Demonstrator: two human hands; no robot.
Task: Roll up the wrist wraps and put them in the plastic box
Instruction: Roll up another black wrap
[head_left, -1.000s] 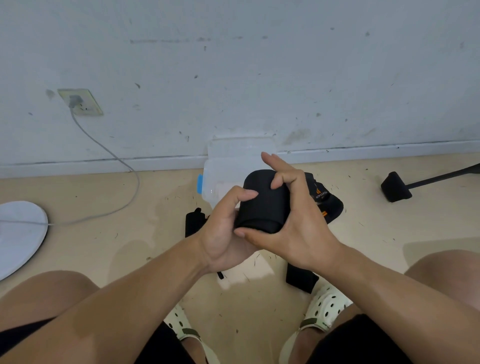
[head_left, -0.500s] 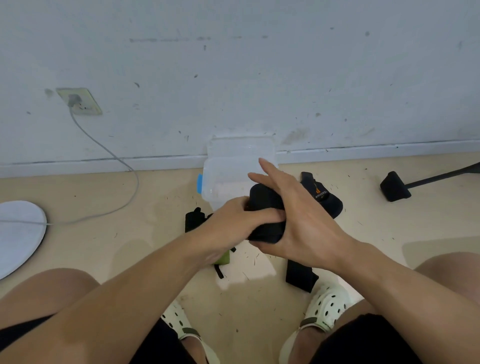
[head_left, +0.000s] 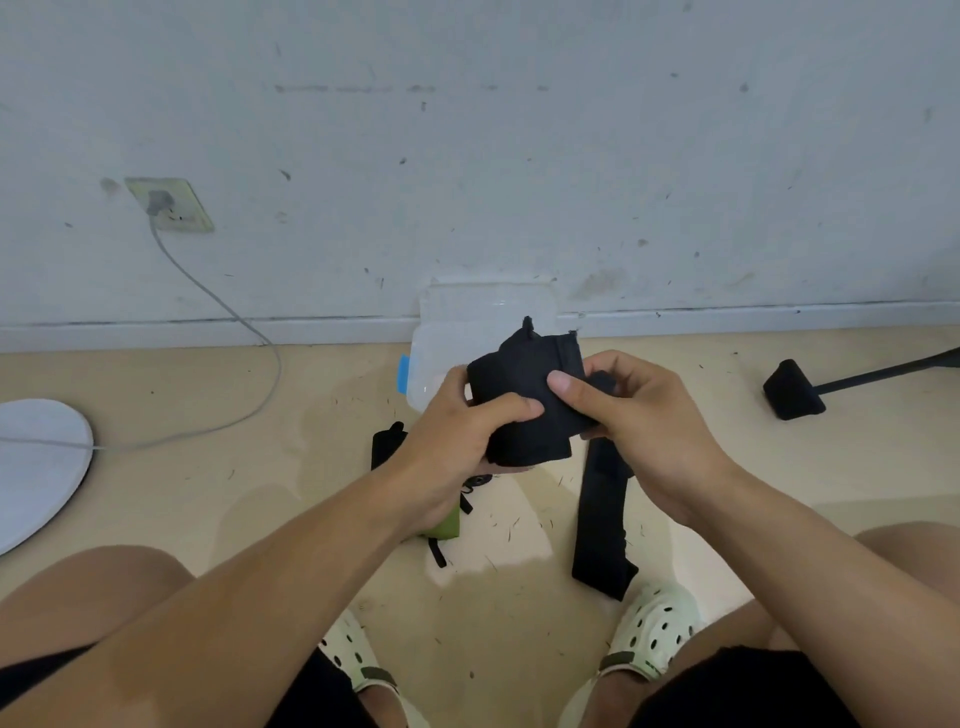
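Both hands hold a rolled black wrist wrap in the air above the floor, in front of the person's knees. The left hand curls round the roll from below and the left, its thumb lying across the front. The right hand pinches the roll's right edge, thumb pressed on the front and fingers curled behind. Directly behind the roll, against the wall, sits a clear plastic box with a blue clip. A second black wrap lies flat on the floor below the right hand, near a pale clog. A green strap shows under the left wrist. A grey cable runs from a wall socket on the left.
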